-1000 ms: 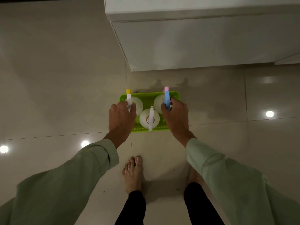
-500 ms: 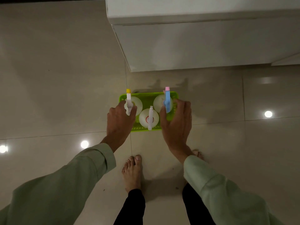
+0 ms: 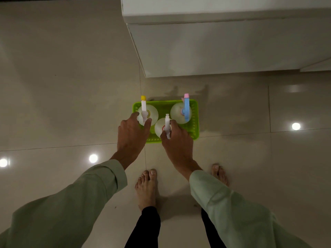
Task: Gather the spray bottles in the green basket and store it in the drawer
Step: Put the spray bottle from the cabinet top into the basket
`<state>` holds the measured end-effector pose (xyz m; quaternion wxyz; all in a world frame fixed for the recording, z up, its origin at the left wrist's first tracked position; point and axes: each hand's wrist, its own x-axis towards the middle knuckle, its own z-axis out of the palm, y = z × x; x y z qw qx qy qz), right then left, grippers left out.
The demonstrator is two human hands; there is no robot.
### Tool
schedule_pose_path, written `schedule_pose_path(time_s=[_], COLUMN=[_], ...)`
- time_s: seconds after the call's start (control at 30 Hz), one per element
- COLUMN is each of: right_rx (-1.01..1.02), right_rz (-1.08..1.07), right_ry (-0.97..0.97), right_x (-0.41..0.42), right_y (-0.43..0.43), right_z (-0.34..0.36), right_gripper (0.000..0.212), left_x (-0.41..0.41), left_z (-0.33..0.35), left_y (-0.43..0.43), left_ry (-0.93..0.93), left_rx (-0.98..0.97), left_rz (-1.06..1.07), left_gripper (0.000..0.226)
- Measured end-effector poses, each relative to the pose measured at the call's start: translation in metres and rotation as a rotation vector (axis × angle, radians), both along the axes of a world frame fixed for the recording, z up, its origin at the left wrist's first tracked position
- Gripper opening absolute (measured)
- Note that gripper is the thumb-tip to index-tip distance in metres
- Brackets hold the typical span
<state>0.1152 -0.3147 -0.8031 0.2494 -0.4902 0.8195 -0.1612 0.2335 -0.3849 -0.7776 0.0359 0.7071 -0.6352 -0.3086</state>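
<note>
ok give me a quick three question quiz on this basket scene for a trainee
1. True or false: all three spray bottles stand inside the green basket.
2. Which bottle has no hand at it? A) the yellow-tipped bottle B) the white-topped bottle C) the blue-topped bottle
3. Fill in: the basket rests on the ____.

Key:
1. True.
2. C. The left hand is at the yellow-tipped bottle and the right hand is at the white-topped one.
3. Floor, in front of the white cabinet.
</note>
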Motion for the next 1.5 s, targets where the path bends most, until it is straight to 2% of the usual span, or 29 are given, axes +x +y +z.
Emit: schedule_pose_path(time_s=[0.2,0.3,0.4,0.47,0.53,0.63,0.73,0.83,0.97,1.07,1.13,1.2,1.33,1.5], right_rx=[-0.006,0.044,-0.012,-0.077,-0.118,-0.111,0.113,0.279,0.272,0.253,0.235,0.213,0.195,0.133], right_rz=[0.031,0.028,-0.005,-0.099,-0.233,-0.419,-0.425,-0.423,-0.395,-0.351,-0.303,-0.269,-0.245,-0.189], right_ry=[0.001,-0.089,-0.058,-0.058,-0.142,-0.192,-0.211,-0.353,-0.493,-0.394,-0.296,-0.287,-0.298,-0.339], right_x=[-0.003,-0.006,-0.015,-0.024,-0.036,-0.055,-0.072,-0.084,-0.089,-0.092,-0.096,-0.1,-0.109,-0.132], right_y=[0.001,0.002,0.01,0.019,0.026,0.033,0.033,0.022,0.008,0.006,0.007,0.009,0.015,0.028], right_z=[-0.002,0.0,0.005,0.007,0.003,-0.013,-0.037,-0.056,-0.077,-0.088,-0.092,-0.087,-0.054,0.035], right_gripper=[0.021,0.044,0.06,0.052,0.037,0.021,0.048,0.068,0.06,0.057,0.045,0.038,0.043,0.047], left_x=[0.002,0.003,0.007,0.01,0.014,0.018,0.022,0.023,0.02,0.022,0.025,0.026,0.021,0.015], left_z=[0.001,0.001,0.003,0.003,0.001,-0.008,-0.026,-0.048,-0.081,-0.095,-0.096,-0.09,-0.051,0.039], left_y=[0.001,0.001,0.002,0.003,0.005,0.007,0.007,0.007,0.007,0.004,0.003,0.006,0.014,0.017], left_ry=[-0.008,-0.009,0.012,0.053,0.094,0.175,0.205,0.208,0.21,0.174,0.108,0.112,0.154,0.212], left_rx=[0.015,0.021,0.004,-0.034,-0.066,-0.043,0.091,0.307,0.454,0.417,0.345,0.299,0.25,0.199], left_rz=[-0.005,-0.005,-0.009,-0.018,-0.02,0.051,0.224,0.372,0.384,0.31,0.262,0.253,0.245,0.203], left_gripper=[0.054,0.055,0.052,0.048,0.044,0.047,0.057,0.073,0.076,0.063,0.058,0.059,0.057,0.063])
